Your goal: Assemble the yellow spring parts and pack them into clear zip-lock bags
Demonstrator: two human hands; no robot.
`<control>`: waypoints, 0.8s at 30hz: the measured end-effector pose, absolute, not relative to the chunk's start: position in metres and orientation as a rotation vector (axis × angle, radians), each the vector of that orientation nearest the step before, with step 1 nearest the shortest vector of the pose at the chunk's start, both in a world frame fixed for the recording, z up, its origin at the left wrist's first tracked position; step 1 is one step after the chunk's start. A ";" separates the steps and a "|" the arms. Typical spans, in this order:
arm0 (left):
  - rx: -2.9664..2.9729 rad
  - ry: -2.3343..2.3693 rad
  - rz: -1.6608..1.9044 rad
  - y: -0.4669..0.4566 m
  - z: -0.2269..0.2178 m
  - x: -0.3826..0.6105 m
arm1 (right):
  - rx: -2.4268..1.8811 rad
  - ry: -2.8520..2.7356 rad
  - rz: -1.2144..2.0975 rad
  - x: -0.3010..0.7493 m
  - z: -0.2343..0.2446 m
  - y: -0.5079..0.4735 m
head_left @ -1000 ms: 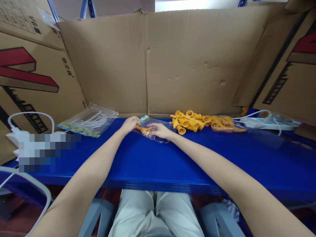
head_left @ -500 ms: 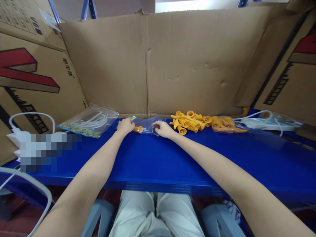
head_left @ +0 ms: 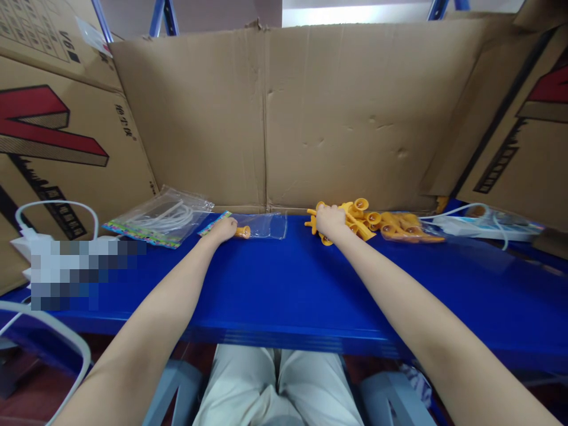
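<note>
My left hand rests closed on the left end of a small clear plastic bag lying flat on the blue table. One orange funnel-shaped piece lies in the bag just by my fingers. My right hand reaches into the pile of orange funnel-shaped pieces at the back of the table, fingers curled over them. What they grip is hidden.
A clear bag of white tubing lies at the left. A second bag of orange pieces and a white power strip with cable lie at the right. Cardboard walls enclose the table on three sides.
My left hand pulled the clear bag leftward and flattened it. My right hand let go of the bag and moved right onto the orange pile.
</note>
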State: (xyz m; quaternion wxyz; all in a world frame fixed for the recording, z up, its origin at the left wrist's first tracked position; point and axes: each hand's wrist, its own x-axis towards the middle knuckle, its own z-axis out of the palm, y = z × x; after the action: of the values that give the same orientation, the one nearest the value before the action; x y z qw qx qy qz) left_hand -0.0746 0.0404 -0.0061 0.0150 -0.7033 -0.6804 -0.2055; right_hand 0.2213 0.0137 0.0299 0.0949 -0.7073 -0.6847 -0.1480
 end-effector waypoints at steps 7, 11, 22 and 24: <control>-2.273 -2.089 -0.618 0.043 -0.006 -0.076 | -2.059 -1.966 -0.426 0.227 0.032 0.015; -2.295 -2.085 -0.597 0.043 -0.005 -0.076 | -2.006 -1.839 -0.333 0.225 0.038 0.013; -2.304 -2.110 -0.680 0.040 -0.004 -0.073 | -1.610 -2.236 -0.154 0.196 0.027 0.005; -2.322 -2.109 -0.709 0.039 -0.003 -0.071 | -1.567 -2.269 -0.106 0.194 0.022 0.007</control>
State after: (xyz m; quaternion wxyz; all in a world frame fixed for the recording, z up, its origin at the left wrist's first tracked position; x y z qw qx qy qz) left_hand -0.0714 0.0387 -0.0030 -0.0371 -0.7216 -0.6553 -0.2202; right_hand 0.1940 0.0070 0.0222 0.1900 -0.5575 -0.8073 -0.0378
